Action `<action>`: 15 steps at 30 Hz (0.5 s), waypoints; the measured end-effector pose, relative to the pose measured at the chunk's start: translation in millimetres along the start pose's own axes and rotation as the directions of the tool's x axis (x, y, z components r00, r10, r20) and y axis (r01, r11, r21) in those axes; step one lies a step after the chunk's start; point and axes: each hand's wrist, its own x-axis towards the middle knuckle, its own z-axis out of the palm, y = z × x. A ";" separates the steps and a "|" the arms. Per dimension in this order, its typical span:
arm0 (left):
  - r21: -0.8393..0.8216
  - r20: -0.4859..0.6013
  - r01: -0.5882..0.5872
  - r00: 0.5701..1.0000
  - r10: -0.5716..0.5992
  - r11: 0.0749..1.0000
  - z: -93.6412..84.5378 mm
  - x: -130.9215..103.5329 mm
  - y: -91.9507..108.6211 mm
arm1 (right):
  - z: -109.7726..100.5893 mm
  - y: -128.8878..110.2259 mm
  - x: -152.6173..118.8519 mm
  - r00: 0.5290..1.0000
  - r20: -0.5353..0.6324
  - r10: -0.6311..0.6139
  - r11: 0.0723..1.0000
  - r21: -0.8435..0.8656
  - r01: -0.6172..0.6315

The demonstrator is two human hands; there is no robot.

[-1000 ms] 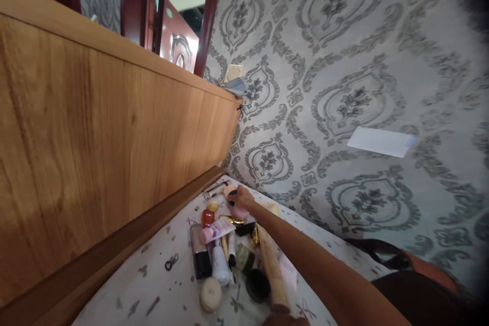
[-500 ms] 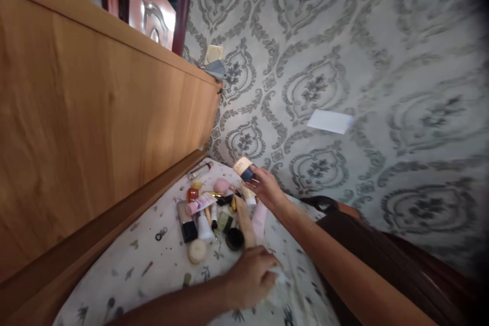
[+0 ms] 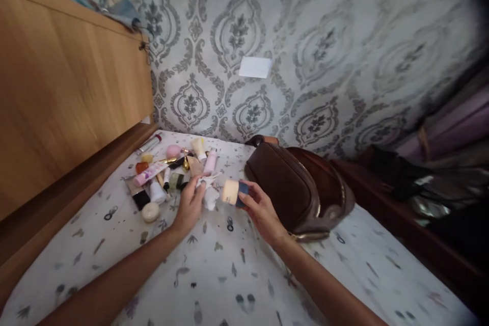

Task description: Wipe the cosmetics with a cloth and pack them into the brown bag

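L hand has a crumpled white cloth, soft & thin, pinched btwn thumb & fingers. R hand grips a small jar by its dark blue end, fingers curled round; body's cream, smooth, cylindrical, on its side & pointing at the cloth, v. near it. Can't tell if they touch.

Both are held over the printed fabric, white w/ small dark motifs, a few soft creases. It spreads wide btwn the forearms & toward the wearer.

Cosmetics pile up just past L hand: glossy pink-&-white tube, flat bottle w/ black cap, white tube, round pale pot at the pile's near edge, greenish jar, round pink item, pale pink tube upper R.

Brown bag, smooth leather-look w/ metal zips, sits close beyond R hand, so less room that side. Straight-edged wood panel bounds the L; patterned wallpaper w/ white card closes the far edge.
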 end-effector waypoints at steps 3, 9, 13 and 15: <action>0.137 0.090 -0.247 0.968 0.236 0.959 0.3 -8.5 11.0 | -6.4 14.0 -5.9 0.998 -0.036 -0.059 0.986 -0.160 0.053; 0.288 0.521 -0.518 0.791 0.322 0.805 6.7 -22.0 14.3 | -6.6 26.2 -17.3 0.994 0.074 -0.084 0.983 -0.158 0.095; 0.211 0.345 -0.331 0.906 0.247 0.920 9.8 -16.9 16.1 | -8.0 20.7 -24.2 0.992 0.089 -0.086 0.995 -0.034 0.089; 0.101 0.322 -0.165 0.938 0.124 0.981 11.3 -14.3 12.6 | -9.7 18.3 -26.0 0.993 0.088 -0.080 0.997 0.016 0.079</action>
